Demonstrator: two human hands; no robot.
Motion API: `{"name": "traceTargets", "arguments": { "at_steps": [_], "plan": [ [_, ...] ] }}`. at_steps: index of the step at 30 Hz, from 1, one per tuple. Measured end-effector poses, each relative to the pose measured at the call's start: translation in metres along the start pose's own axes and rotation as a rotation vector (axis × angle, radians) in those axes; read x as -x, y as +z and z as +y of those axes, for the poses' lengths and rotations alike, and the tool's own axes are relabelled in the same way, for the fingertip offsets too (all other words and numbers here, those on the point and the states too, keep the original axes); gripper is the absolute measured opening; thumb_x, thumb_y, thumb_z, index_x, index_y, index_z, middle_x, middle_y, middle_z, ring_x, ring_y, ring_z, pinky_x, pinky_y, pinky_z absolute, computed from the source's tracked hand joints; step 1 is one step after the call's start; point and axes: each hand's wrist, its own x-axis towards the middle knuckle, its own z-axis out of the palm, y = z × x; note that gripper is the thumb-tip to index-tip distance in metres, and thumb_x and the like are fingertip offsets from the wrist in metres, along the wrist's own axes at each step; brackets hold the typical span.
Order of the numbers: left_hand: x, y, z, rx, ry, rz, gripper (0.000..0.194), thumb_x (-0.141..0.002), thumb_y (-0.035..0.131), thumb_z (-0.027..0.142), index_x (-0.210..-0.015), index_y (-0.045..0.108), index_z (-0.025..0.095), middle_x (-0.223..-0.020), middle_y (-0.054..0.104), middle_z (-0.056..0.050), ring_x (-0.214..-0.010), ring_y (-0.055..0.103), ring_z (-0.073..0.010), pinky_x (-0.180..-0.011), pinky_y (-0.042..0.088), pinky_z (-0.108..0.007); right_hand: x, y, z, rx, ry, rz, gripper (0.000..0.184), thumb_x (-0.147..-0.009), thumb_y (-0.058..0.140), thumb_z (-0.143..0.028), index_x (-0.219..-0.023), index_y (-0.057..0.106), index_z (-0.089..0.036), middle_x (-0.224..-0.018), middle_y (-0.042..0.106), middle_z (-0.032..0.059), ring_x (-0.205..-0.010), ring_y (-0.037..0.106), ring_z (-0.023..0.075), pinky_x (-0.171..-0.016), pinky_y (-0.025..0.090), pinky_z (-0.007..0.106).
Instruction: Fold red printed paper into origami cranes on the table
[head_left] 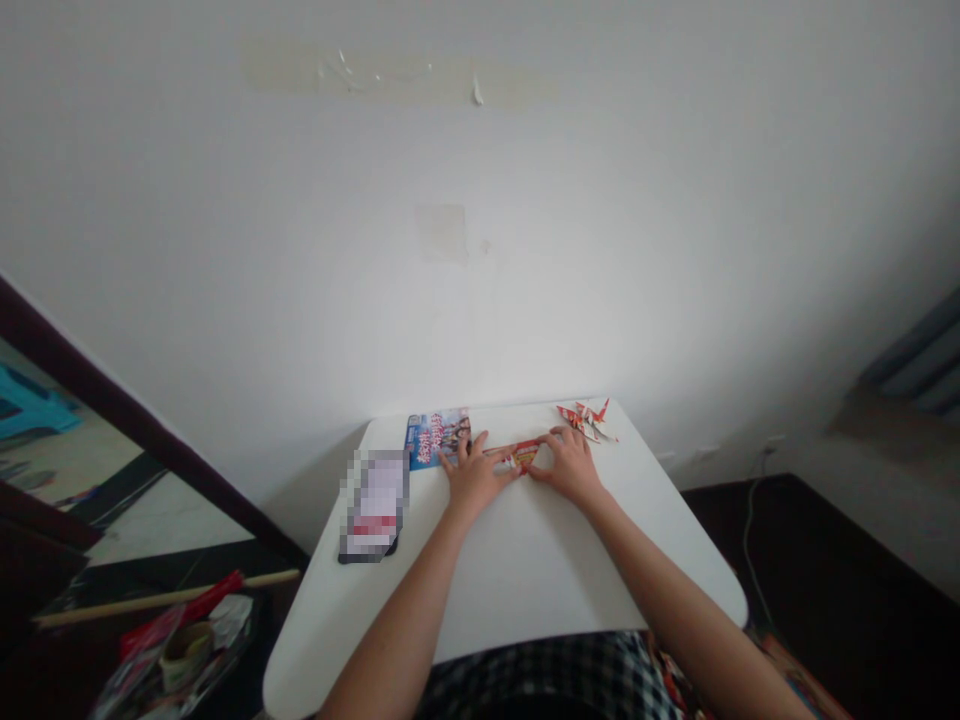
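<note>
A folded strip of red and yellow printed paper [527, 453] lies across the far half of the white table [525, 570]. My left hand [474, 478] holds the strip's left end between thumb and index finger, with its other fingers spread toward a blue printed booklet [425, 440]. At the right end, the thumb and index finger of my right hand [570, 466] grip the same strip, curved around its edges. Just beyond my right hand sits a folded paper figure [589, 418] in red and white, with pointed parts. My fingers cover parts of the strip.
A phone [375, 505], its screen blurred out, lies on the table's left side. The table's far edge meets a white wall [600, 250]. Bags and a cup [186, 650] are on the floor at lower left, near a dark-framed mirror [142, 400]. A cable [750, 530] runs down at right.
</note>
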Motion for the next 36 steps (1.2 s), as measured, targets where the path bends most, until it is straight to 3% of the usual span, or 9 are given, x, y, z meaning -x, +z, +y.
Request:
{"name": "traceTargets", "arguments": {
  "at_steps": [11, 16, 20, 26, 36],
  "plan": [
    [0.000, 0.002, -0.001, -0.002, 0.009, 0.018, 0.046, -0.088, 0.053, 0.071, -0.131, 0.061, 0.058, -0.164, 0.038, 0.002, -0.154, 0.021, -0.0418, -0.113, 0.006, -0.083, -0.001, 0.012, 0.012, -0.022, -0.076, 0.011, 0.060, -0.076, 0.076, -0.062, -0.125, 0.067, -0.028, -0.139, 0.055, 0.0118, -0.133, 0.045, 0.0333, -0.114, 0.032, 0.054],
    [0.001, 0.002, -0.001, -0.005, 0.022, 0.031, 0.048, -0.086, 0.055, 0.071, -0.133, 0.059, 0.059, -0.165, 0.038, 0.001, -0.154, 0.021, -0.0417, -0.113, 0.006, -0.083, -0.010, 0.019, 0.028, -0.142, -0.089, 0.072, 0.035, -0.086, 0.072, -0.043, -0.117, 0.072, -0.028, -0.126, 0.063, 0.0094, -0.124, 0.055, 0.0275, -0.109, 0.040, 0.047],
    [0.003, 0.001, 0.000, -0.015, 0.030, 0.032, 0.050, -0.087, 0.053, 0.071, -0.135, 0.056, 0.059, -0.165, 0.038, 0.001, -0.155, 0.019, -0.0416, -0.113, 0.007, -0.083, -0.015, 0.019, 0.032, -0.254, -0.144, 0.074, 0.011, -0.085, 0.072, -0.028, -0.092, 0.079, -0.025, -0.112, 0.068, 0.0079, -0.109, 0.061, 0.0241, -0.103, 0.045, 0.041],
    [0.003, 0.000, 0.001, -0.013, 0.009, 0.029, 0.050, -0.087, 0.051, 0.073, -0.133, 0.059, 0.058, -0.164, 0.040, 0.002, -0.155, 0.018, -0.0401, -0.116, 0.007, -0.080, -0.009, 0.015, 0.018, -0.299, -0.229, 0.039, 0.006, -0.079, 0.079, -0.027, -0.084, 0.082, -0.030, -0.117, 0.067, 0.0064, -0.117, 0.056, 0.0261, -0.107, 0.043, 0.043],
    [0.003, -0.007, 0.007, -0.008, -0.028, -0.003, 0.051, -0.084, 0.057, 0.072, -0.133, 0.060, 0.058, -0.164, 0.038, 0.003, -0.154, 0.019, -0.0419, -0.116, 0.006, -0.079, -0.010, 0.007, 0.007, -0.147, -0.025, 0.055, 0.012, -0.084, 0.072, -0.029, -0.089, 0.083, -0.028, -0.115, 0.066, 0.0074, -0.119, 0.054, 0.0269, -0.107, 0.043, 0.043]
  ]
}}
